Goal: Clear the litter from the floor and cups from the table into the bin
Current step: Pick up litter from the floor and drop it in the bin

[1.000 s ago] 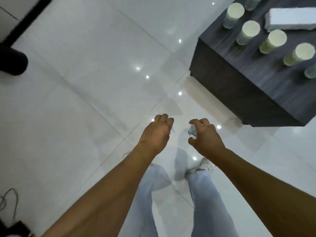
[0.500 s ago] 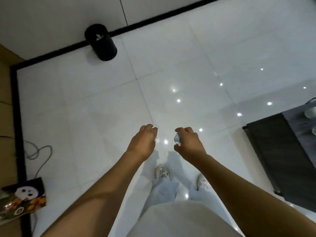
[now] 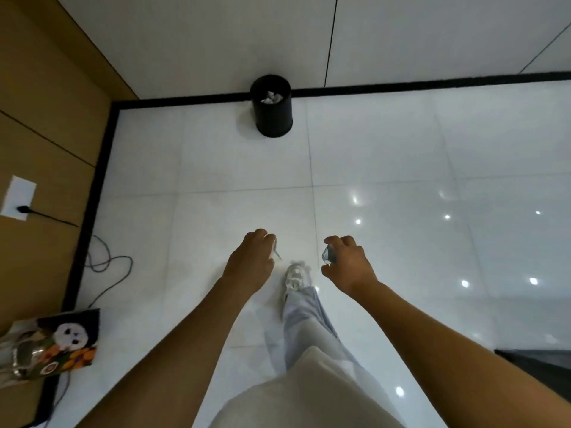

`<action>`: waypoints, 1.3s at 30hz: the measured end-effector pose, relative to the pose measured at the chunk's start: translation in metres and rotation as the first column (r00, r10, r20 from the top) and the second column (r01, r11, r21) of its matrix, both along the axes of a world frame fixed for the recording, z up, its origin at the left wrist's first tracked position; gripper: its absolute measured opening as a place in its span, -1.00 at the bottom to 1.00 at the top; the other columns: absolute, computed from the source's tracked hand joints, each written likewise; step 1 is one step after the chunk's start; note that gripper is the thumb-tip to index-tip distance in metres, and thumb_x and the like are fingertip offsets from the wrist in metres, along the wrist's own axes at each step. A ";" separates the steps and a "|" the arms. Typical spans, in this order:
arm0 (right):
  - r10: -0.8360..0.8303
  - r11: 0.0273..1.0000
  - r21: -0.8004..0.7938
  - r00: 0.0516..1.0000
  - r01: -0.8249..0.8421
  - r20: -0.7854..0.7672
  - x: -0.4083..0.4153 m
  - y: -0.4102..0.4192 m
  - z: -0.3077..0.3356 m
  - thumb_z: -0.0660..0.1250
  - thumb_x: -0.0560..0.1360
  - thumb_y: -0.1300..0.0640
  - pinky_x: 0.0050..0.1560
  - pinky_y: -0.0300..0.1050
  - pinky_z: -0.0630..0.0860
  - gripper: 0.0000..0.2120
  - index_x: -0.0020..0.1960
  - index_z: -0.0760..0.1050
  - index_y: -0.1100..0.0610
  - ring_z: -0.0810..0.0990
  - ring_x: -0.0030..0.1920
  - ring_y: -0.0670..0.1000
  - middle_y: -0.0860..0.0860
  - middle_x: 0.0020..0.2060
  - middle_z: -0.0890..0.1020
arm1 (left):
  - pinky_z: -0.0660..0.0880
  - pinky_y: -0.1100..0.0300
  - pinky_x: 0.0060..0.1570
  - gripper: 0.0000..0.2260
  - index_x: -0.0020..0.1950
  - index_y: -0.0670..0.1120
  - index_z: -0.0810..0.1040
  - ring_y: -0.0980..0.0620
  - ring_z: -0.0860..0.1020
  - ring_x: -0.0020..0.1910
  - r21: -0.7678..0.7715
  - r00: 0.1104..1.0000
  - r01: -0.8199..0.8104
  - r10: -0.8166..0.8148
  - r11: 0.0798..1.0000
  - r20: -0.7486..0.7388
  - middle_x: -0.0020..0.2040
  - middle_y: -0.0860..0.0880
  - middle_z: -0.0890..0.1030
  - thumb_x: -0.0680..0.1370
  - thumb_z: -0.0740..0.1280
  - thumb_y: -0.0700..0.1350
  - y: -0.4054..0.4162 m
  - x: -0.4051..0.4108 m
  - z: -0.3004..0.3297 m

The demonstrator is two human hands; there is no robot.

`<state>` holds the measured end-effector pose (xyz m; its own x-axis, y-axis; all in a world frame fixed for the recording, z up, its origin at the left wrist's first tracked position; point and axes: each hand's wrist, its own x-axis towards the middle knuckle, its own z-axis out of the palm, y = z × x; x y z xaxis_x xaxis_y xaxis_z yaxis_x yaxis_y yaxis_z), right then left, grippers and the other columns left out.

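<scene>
Hands reach forward over the white tiled floor [image 3: 386,156], both seen from above with knuckles up. The left hand [image 3: 251,261] has its fingers curled under round a small pale scrap [image 3: 275,249], only an edge of which sticks out on the thumb side; what it is cannot be told. The right hand [image 3: 347,264] pinches a crumpled, shiny wrapper [image 3: 328,254] between thumb and curled fingers, and the wrapper shows at the inner side of the hand. Ahead of both hands, well apart from them, the black bin [image 3: 272,117] stands upright on the floor against the dark skirting at the foot of the wall; white crumpled litter [image 3: 271,97] lies inside it. Below the hands a white shoe [image 3: 295,274] and a pale trouser leg show. At the left, a cable [image 3: 106,264] runs from a wall socket [image 3: 18,197] and loops on the floor, and a printed bag [image 3: 52,344] lies near the lower left corner. A dark corner of the table [image 3: 543,362] shows at the right edge.
</scene>
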<state>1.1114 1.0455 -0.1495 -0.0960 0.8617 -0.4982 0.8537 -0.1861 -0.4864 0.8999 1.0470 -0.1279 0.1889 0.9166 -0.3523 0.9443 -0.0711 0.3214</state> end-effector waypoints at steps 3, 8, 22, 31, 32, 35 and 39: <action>0.032 0.999 -0.006 0.999 -0.033 -0.023 -0.022 0.074 -0.004 0.36 0.47 0.18 0.12 -0.06 0.52 -0.48 0.41 0.33 0.05 0.45 0.21 0.16 0.09 0.29 0.40 | 0.49 0.11 -0.03 -0.79 0.16 -0.10 0.45 -0.01 0.41 0.14 0.010 0.997 -0.076 0.076 0.997 0.012 0.15 -0.01 0.44 0.52 0.29 -0.18 0.069 -0.018 -0.001; 0.018 1.000 0.002 0.998 -0.018 -0.062 -0.044 0.177 0.006 0.36 0.45 0.22 0.05 -0.10 0.49 -0.48 0.39 0.36 0.07 0.46 0.17 0.15 0.08 0.25 0.43 | 0.51 0.08 0.09 -0.69 0.26 -0.11 0.46 -0.01 0.43 0.20 -0.002 0.989 -0.144 0.144 0.990 0.045 0.25 -0.03 0.44 0.52 0.34 -0.17 0.169 -0.038 0.010; -0.038 0.998 -0.051 0.999 0.036 -0.026 -0.103 0.475 -0.001 0.33 0.46 0.17 0.10 -0.07 0.47 -0.46 0.42 0.31 0.05 0.44 0.20 0.20 0.10 0.29 0.39 | 0.51 0.02 0.10 -0.71 0.24 -0.11 0.46 -0.04 0.44 0.18 -0.083 0.986 -0.159 0.163 0.984 0.042 0.23 -0.04 0.44 0.52 0.33 -0.15 0.476 -0.097 -0.009; -0.091 0.991 -0.104 0.995 0.086 -0.045 -0.111 0.628 -0.002 0.38 0.47 0.15 0.21 0.00 0.49 -0.46 0.42 0.32 0.05 0.43 0.24 0.19 0.10 0.31 0.39 | 0.48 0.06 0.13 -0.64 0.32 -0.13 0.42 -0.07 0.42 0.22 -0.083 0.989 -0.139 0.142 0.987 0.043 0.27 -0.08 0.43 0.53 0.32 -0.15 0.660 -0.100 -0.015; -0.087 0.990 -0.112 0.995 0.082 -0.040 -0.109 0.642 -0.006 0.38 0.47 0.14 0.21 -0.01 0.49 -0.46 0.42 0.32 0.05 0.44 0.24 0.19 0.10 0.31 0.39 | 0.48 0.05 0.14 -0.63 0.33 -0.12 0.42 -0.07 0.42 0.22 -0.088 0.988 -0.145 0.149 0.985 0.044 0.27 -0.08 0.43 0.53 0.32 -0.15 0.677 -0.098 -0.020; -0.067 0.990 -0.129 0.997 0.063 -0.029 -0.102 0.683 -0.025 0.38 0.47 0.13 0.22 -0.02 0.48 -0.45 0.41 0.32 0.04 0.45 0.22 0.17 0.09 0.31 0.40 | 0.48 0.06 0.12 -0.64 0.31 -0.12 0.43 -0.08 0.42 0.21 -0.089 0.985 -0.162 0.167 0.983 0.047 0.25 -0.09 0.44 0.52 0.33 -0.14 0.726 -0.092 -0.040; -0.056 0.985 -0.165 0.998 0.051 -0.025 -0.094 0.738 -0.056 0.41 0.45 0.09 0.22 -0.05 0.49 -0.43 0.42 0.32 0.01 0.44 0.24 0.14 0.06 0.32 0.39 | 0.49 0.07 0.10 -0.63 0.30 -0.14 0.43 -0.09 0.44 0.20 -0.082 0.969 -0.240 0.243 0.967 0.039 0.23 -0.11 0.46 0.52 0.36 -0.10 0.791 -0.081 -0.079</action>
<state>1.0173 1.7837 -0.2055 -0.0687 0.7726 -0.6311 0.8259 -0.3108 -0.4705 0.8185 1.8383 -0.2065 -0.0162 0.9080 -0.4186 0.9135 0.1837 0.3631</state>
